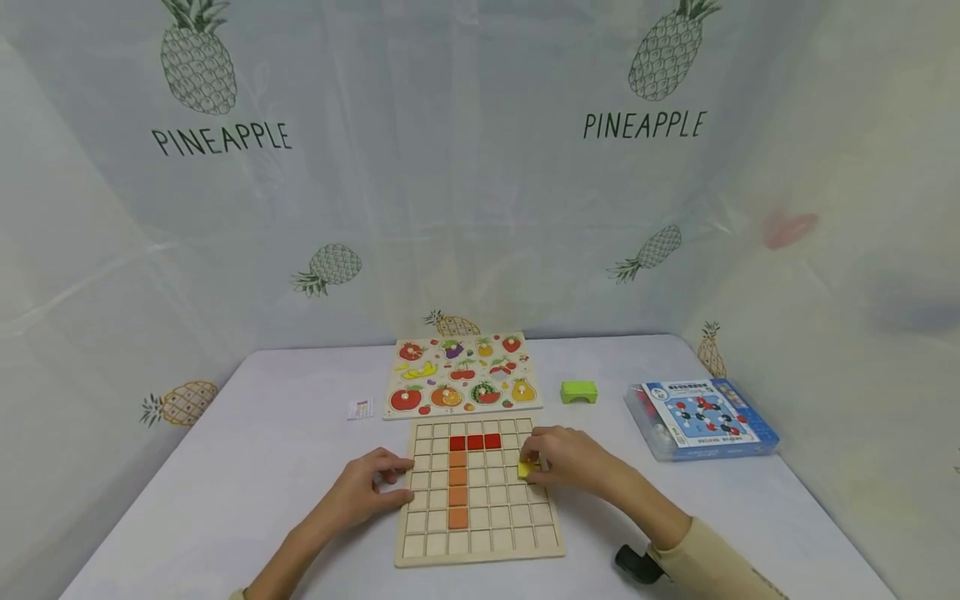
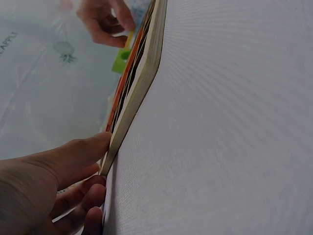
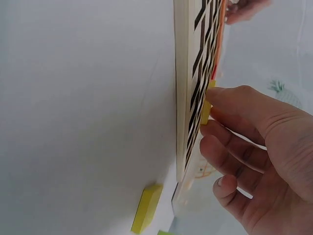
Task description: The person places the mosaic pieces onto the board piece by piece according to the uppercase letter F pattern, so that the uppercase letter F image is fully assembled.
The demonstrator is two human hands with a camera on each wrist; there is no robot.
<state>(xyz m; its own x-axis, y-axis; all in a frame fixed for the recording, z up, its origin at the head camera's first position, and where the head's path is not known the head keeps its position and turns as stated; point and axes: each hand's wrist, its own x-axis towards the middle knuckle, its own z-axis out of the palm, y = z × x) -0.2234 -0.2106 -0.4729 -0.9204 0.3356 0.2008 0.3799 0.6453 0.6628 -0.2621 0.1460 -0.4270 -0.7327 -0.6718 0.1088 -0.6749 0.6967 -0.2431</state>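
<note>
A wooden grid board (image 1: 498, 537) lies flat on the table. Three red tiles (image 1: 475, 442) form a row near its far side, and several orange tiles (image 1: 457, 477) run in a column toward me from the row's left end. My left hand (image 1: 360, 492) touches the board's left edge with thumb and fingertips. Over the board's right side, my right hand (image 1: 573, 458) pinches a yellow tile (image 3: 206, 112) between thumb and fingers. Beside the board in the right wrist view lies another yellow piece (image 3: 146, 208), which my hand seems to hide in the head view.
Behind the grid board lies a fruit puzzle board (image 1: 461, 375). A green arch block (image 1: 579, 392) stands to its right and a small printed card (image 1: 361, 407) lies to its left. Farther right is a plastic box (image 1: 701, 419) with a molecule picture.
</note>
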